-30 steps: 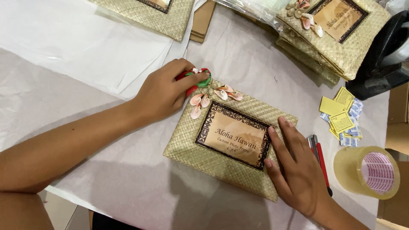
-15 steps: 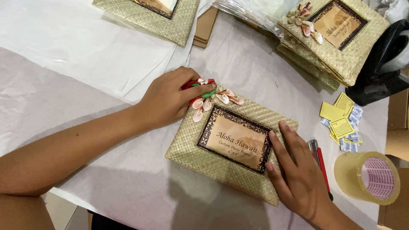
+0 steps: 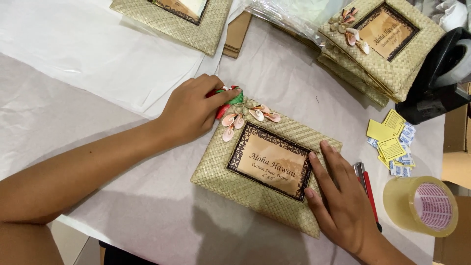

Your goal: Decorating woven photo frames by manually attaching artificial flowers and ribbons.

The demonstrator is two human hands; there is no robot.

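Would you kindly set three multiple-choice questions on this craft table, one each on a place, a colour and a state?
1. Where does the roll of clear tape lie?
A. right of the woven frame
B. on the frame
C. far left

2. What colour are the small paper slips?
A. blue
B. yellow
C. pink

3. How is the right hand?
A. fist in the air
B. lifting tape
C. flat, pressing the frame

Answers: 1 A, it sits at the right edge; 2 B, they show yellow; 3 C, its fingers lie spread on the frame's corner.
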